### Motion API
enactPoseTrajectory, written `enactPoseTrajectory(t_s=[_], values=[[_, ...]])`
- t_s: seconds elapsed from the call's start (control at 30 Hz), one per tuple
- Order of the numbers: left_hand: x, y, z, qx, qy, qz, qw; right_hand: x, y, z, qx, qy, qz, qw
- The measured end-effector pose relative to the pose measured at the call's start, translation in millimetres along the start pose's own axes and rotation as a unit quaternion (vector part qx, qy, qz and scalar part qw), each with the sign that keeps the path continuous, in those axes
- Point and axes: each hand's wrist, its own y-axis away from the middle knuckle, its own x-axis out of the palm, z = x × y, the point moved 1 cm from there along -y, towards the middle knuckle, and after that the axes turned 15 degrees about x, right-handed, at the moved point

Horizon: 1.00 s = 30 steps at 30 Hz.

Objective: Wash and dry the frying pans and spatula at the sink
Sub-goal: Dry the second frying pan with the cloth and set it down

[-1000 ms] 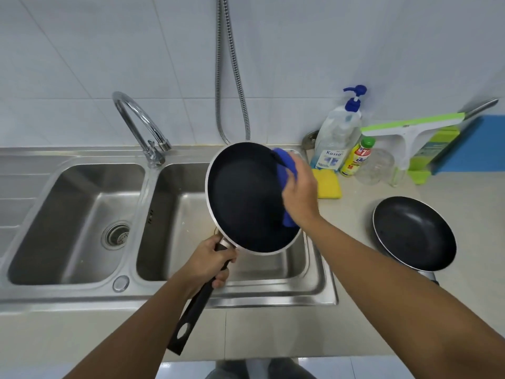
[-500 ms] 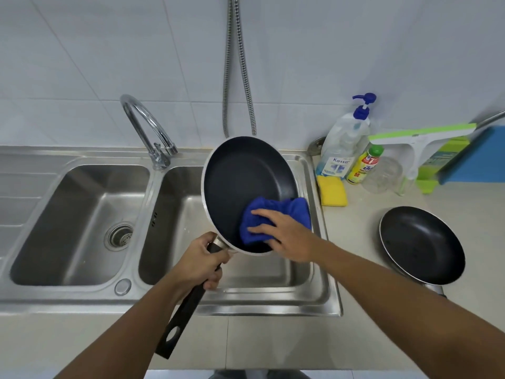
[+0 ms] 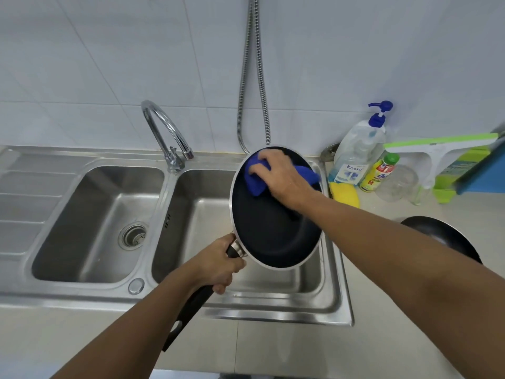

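**Head view: two hands, one pan, one blue cloth**

The left hand (image 3: 218,265) grips the black handle (image 3: 188,310) of a frying pan (image 3: 273,236). The fingers wrap tight around the handle, close to where it meets the pan. The end of the handle sticks out below the hand and has a hole in it.

The pan is held up over the right bowl of the sink (image 3: 314,291). It is tipped, so its dark inside faces the camera.

The right hand (image 3: 281,179) is inside the pan, near the far rim. Its fingers bend over a blue cloth (image 3: 255,184) and press it against the dark inside. Much of the cloth is hidden under the hand. One end pokes out to the left of the fingers and one end to the right of the wrist.

A second pan (image 3: 442,236) sits on the counter (image 3: 410,337) to the right of the sink. The right arm covers a big part of it, and its handle cannot be seen.

Behind the sink stands a bent tap (image 3: 164,132), and a metal hose (image 3: 251,77) hangs down the wall. A soap bottle (image 3: 355,151) with a blue pump stands at the back corner, with a yellow sponge (image 3: 345,194) just in front of it. A small yellow bottle (image 3: 378,170) stands beside the soap, and its words are too small to read. A green and white window wiper (image 3: 442,143) leans nearby, and the right edge cuts it off.
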Motion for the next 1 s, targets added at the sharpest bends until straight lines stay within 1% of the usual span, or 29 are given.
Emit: enactPoseTrajectory(t_s=[0.07,0.1,0.13,0.17,0.2,0.23,0.27,0.33,0.37,0.4,0.43,0.5,0.57,0.6,0.67,0.77,0.83,0.9,1.0], values=[[-0.8,-1.8,-2.1,0.007,-0.005,-0.017,1.0,7.1,7.1,25.6,-0.084,-0.043,0.007,0.996],[-1.8,-1.5,-2.1,0.008,-0.003,-0.024,1.0,12.6,9.4,32.4,-0.125,-0.042,0.014,0.991],[-3.4,-0.1,-1.7,0.009,-0.002,-0.028,1.0,14.6,7.7,33.6,-0.145,-0.027,0.003,0.989],[-5.2,2.2,-1.1,0.01,-0.002,-0.03,0.999,16.3,2.8,28.5,-0.145,0.006,-0.032,0.989],[-7.3,5.4,-1.1,0.011,-0.002,-0.03,0.999,16.8,-4.3,20.7,-0.151,0.052,-0.092,0.983],[-9.2,9.0,-1.0,0.011,0.003,-0.03,0.999,17.1,-11.7,9.5,-0.133,0.093,-0.131,0.978],[-10.6,12.8,-1.6,0.014,0.013,-0.032,0.999,17.6,-18.3,-3.9,-0.081,0.126,-0.137,0.979],[-11.5,18.7,-3.1,0.029,0.035,-0.04,0.998,17.8,-21.2,-27.9,0.062,0.172,-0.109,0.977],[-11.6,20.4,-2.9,0.037,0.046,-0.047,0.997,15.8,-16.2,-36.8,0.118,0.199,-0.101,0.968],[-12.0,21.6,-2.5,0.043,0.052,-0.054,0.996,16.2,-7.7,-45.6,0.153,0.233,-0.093,0.956],[-12.3,22.5,-1.9,0.049,0.057,-0.061,0.995,16.6,2.0,-52.2,0.17,0.271,-0.082,0.944],[-12.4,23.8,-0.6,0.056,0.059,-0.075,0.994,19.3,25.9,-58.8,0.185,0.287,-0.068,0.937],[-12.1,22.3,-0.6,0.058,0.058,-0.086,0.993,29.1,51.6,-57.6,0.204,0.246,-0.047,0.947],[-11.1,20.7,-1.7,0.057,0.058,-0.09,0.993,36.4,63.6,-53.9,0.217,0.206,-0.032,0.954],[-7.8,15.8,-4.6,0.056,0.064,-0.096,0.992,53.3,83.0,-41.6,0.228,0.102,-0.008,0.968],[-5.5,9.1,-3.7,0.053,0.084,-0.113,0.989,70.4,105.9,-21.1,0.202,-0.047,0.023,0.978],[-6.8,7.5,0.3,0.049,0.093,-0.123,0.987,70.0,114.0,-7.1,0.171,-0.108,0.061,0.977],[-10.0,6.8,4.5,0.044,0.097,-0.124,0.987,66.3,115.7,5.9,0.117,-0.143,0.102,0.977],[-13.1,7.8,8.2,0.038,0.098,-0.115,0.988,59.6,110.4,13.1,0.033,-0.151,0.174,0.972]])
